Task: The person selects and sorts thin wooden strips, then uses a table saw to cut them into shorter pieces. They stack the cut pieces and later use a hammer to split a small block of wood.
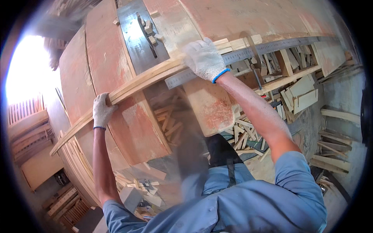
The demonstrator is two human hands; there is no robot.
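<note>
Two long thin wooden strips [143,80] lie side by side across the work table, running from the lower left up to my right hand. My left hand [103,111], in a white knit glove, is closed around them at the table's left part. In a white glove with a blue cuff, my right hand [204,58] grips the strips near their other end; its fingers are slightly blurred. Just past it, short wooden pieces [246,41] lie along a long steel ruler [268,48]. A clamp [254,64] stands over the ruler at the table edge.
A steel plate [134,23] with a dark slot is set into the worn reddish table [105,42]; small wood blocks [149,29] lie on it. Offcuts [244,134] fill the space below the table. Stacked boards [33,132] stand at left, a timber rack [336,139] at right.
</note>
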